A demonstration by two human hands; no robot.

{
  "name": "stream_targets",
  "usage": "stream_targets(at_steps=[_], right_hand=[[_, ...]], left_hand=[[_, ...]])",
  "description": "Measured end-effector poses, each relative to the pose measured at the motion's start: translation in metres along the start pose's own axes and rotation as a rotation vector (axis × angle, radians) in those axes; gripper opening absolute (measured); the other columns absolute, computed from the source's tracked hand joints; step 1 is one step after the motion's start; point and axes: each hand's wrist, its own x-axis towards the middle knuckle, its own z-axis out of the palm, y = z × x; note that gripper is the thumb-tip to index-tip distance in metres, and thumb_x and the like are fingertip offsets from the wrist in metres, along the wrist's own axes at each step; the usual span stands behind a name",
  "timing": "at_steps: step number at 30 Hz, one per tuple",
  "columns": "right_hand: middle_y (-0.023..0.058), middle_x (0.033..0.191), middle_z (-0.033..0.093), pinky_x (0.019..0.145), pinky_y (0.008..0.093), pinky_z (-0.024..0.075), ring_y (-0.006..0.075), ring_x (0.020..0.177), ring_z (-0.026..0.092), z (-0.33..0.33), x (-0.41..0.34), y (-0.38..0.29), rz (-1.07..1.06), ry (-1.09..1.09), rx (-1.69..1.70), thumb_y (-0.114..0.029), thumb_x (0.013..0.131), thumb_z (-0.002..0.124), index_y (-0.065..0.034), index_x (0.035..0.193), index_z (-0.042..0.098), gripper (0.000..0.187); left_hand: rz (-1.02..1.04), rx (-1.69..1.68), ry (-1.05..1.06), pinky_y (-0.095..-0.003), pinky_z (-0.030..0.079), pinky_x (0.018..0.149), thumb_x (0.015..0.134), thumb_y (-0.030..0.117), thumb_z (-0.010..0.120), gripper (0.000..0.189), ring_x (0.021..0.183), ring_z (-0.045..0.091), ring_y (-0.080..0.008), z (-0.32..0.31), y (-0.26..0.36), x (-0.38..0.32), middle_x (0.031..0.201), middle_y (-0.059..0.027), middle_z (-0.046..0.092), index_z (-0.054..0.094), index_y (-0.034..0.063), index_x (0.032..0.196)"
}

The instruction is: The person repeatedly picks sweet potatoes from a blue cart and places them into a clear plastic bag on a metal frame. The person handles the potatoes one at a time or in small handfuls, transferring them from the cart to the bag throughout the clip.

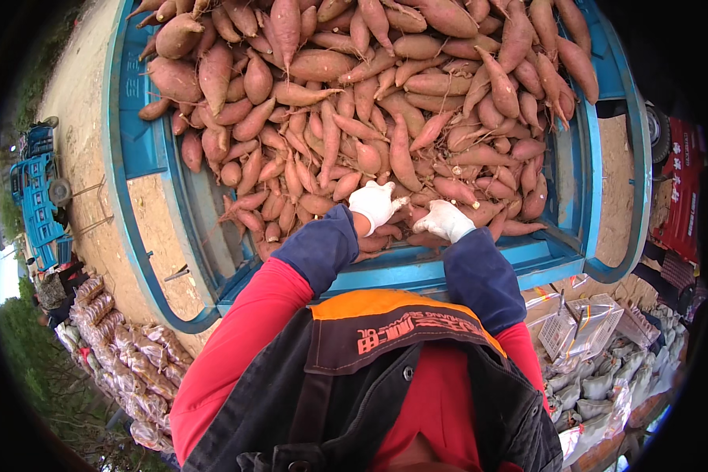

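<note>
My left hand (373, 206), in a white glove, reaches over the near edge of a heap of sweet potatoes (369, 156). Close by on its right is my right hand (442, 220), also gloved in white, with its fingers curled down among the roots. A small sweet potato (413, 213) shows in the narrow gap between the two hands. Whether either hand grips it, the picture does not settle. The reddish roots, many with thin root hairs, fill a blue metal truck bed (389, 276) in front of me.
Curved blue rails (642, 194) flank the bed. Full bags (127, 360) stand stacked at left, near a blue cargo tricycle (38, 203). White plastic crates (581, 324) and grey sacks (602, 383) lie at right, below a red vehicle (684, 183). People stand at both sides.
</note>
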Motion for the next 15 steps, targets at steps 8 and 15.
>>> stream_targets(at_steps=[8,15], right_hand=[[0.0114,0.111,0.066,0.085,0.0289,0.0487,0.0169,0.099,0.061,-0.024,-0.025,-0.021,-0.086,0.081,0.926,-0.027,0.086,0.074,0.0072,0.127,0.058,0.055],[0.0074,0.114,0.066,0.089,0.0289,0.0470,0.0156,0.103,0.060,-0.015,-0.017,-0.017,-0.161,-0.095,1.202,-0.026,0.093,0.067,-0.0011,0.133,0.058,0.048]], left_hand=[[0.158,0.029,0.286,-0.0430,0.054,0.072,0.091,0.033,0.063,0.034,0.083,0.067,-0.0349,0.020,-0.028,-0.014,0.090,-0.0152,0.065,0.066,0.0180,0.122],[0.296,-0.137,0.439,-0.0451,0.054,0.073,0.092,0.028,0.059,0.030,0.083,0.067,-0.0357,0.006,-0.041,-0.019,0.086,-0.0143,0.070,0.067,0.0104,0.115]])
